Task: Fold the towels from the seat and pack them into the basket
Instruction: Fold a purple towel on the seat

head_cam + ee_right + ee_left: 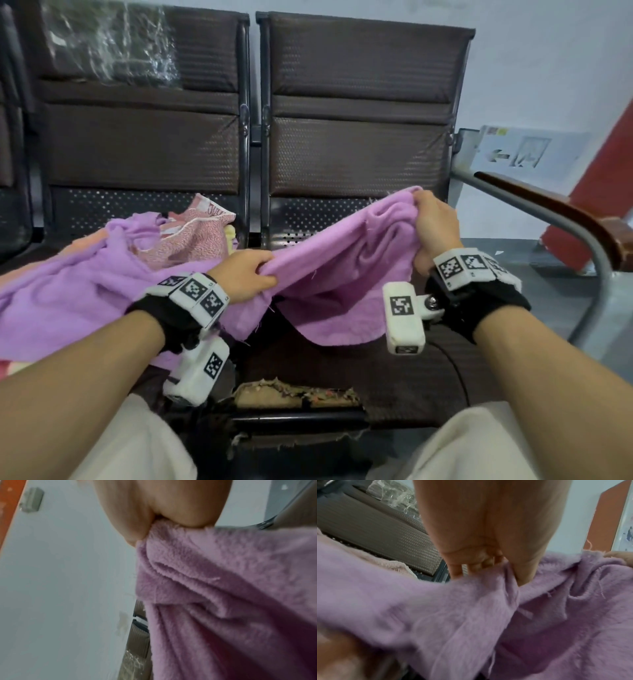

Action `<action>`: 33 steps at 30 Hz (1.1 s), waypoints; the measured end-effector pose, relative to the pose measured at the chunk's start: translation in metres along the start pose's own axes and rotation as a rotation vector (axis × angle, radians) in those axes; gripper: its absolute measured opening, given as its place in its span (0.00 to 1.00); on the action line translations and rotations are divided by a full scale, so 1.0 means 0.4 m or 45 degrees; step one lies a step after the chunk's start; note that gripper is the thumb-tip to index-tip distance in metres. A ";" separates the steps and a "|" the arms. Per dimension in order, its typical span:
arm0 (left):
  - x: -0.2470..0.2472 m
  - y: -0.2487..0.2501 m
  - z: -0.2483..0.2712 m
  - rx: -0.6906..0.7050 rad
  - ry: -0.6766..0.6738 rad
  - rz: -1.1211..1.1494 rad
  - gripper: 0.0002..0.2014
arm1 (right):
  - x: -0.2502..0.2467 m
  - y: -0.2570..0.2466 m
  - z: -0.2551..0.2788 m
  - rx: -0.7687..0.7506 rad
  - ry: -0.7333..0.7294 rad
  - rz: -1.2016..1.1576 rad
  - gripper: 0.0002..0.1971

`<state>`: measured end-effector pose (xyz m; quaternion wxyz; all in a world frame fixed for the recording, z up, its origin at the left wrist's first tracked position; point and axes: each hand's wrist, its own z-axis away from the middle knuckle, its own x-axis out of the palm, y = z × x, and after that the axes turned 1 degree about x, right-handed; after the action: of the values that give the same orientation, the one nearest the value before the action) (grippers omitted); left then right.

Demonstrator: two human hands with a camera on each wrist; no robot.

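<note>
— Both forearms reached in low, and the left hand (244,274) was clenched on the purple towel (329,260), thumb on top.

— And the right hand (434,228)?

— Fisted around the towel's far corner, raised higher. Cloth sagged between them above the seat (394,377), its left end trailing onto the towel pile (191,233).

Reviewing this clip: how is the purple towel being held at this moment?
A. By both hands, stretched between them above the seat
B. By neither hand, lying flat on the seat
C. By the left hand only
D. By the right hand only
A: the left hand and the right hand each grip an edge of the purple towel, which sags between them above the seat.
</note>
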<state>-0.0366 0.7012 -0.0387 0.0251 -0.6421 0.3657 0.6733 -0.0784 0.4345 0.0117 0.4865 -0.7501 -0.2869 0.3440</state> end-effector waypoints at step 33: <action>-0.023 -0.077 -0.026 -0.222 0.145 0.155 0.19 | 0.136 0.155 0.082 -0.270 -1.407 1.426 0.05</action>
<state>-0.0108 0.7223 -0.0438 -0.0926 -0.6558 0.3448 0.6652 -0.0658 0.4713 -0.0680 -0.0458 -0.5459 -0.0982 0.8308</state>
